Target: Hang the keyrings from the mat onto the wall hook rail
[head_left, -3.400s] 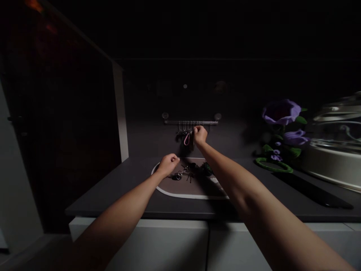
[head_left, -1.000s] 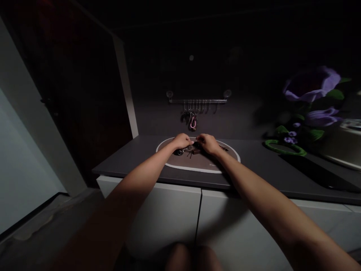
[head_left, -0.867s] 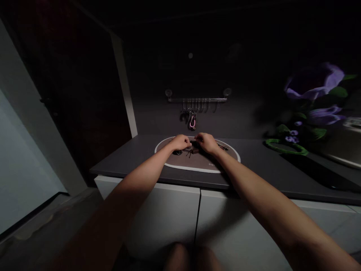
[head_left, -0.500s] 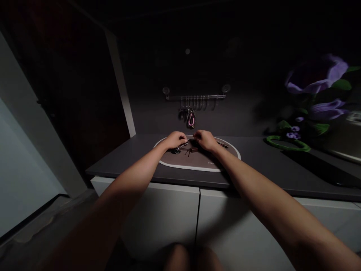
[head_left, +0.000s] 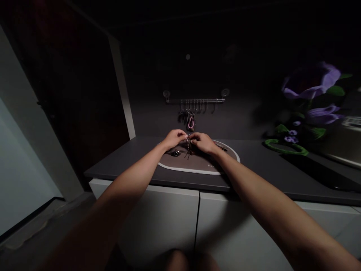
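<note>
Over the oval mat (head_left: pixel 180 167), brown with a white rim, my two hands meet fingertip to fingertip. A small, shiny bunch of keys (head_left: pixel 188 142) hangs between them; its details are too small to make out. My left hand (head_left: pixel 172 139) pinches it with thumb and forefinger. From the other side, the fingers of my right hand (head_left: pixel 204 143) close on it too. Below my left hand, metal rings (head_left: pixel 176 153) lie on the mat. A thin dark cord (head_left: pixel 187 155) lies near the mat's middle, and by my right wrist is a narrow patterned item (head_left: pixel 221 146).
On the back wall a clear hook rail (head_left: pixel 196 100) holds several keys and a pink carabiner (head_left: pixel 191 122). Purple flowers (head_left: pixel 313 90) and a green ring (head_left: pixel 286 147) stand on the right of the dark counter (head_left: pixel 118 160). White cabinet doors (head_left: pixel 163 214) are below.
My hands have come together at the middle. The shiny keys have risen from the mat with my left hand, and my right fingers have moved in to meet them.
</note>
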Tool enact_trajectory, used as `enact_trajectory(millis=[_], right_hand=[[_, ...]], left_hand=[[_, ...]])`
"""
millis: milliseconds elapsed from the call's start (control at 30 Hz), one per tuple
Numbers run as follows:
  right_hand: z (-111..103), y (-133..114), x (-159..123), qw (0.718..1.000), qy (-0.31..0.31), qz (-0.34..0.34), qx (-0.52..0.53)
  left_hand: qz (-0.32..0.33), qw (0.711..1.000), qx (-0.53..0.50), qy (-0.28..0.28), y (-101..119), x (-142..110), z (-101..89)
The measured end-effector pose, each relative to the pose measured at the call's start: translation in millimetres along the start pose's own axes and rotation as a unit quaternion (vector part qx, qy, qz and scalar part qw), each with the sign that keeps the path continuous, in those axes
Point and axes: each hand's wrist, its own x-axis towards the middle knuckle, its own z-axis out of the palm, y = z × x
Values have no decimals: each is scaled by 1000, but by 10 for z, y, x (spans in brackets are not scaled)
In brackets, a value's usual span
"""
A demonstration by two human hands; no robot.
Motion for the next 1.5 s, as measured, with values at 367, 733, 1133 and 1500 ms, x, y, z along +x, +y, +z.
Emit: enact_trajectory(millis=[367, 733, 1133, 1500], right_hand=[[28, 41, 63, 964, 34, 12, 262], [-3, 11, 49, 950, 48, 1, 307], [-9, 12, 23, 947, 57, 10, 316], [-31, 112, 49, 952, 131, 10, 277]], left_hand=[[-51, 981, -177, 57, 8, 17, 32], [-63, 974, -212, 52, 76, -2, 62], [-25, 982, -186, 19, 73, 5, 86], [-26, 991, -128, 41, 51, 1, 128]])
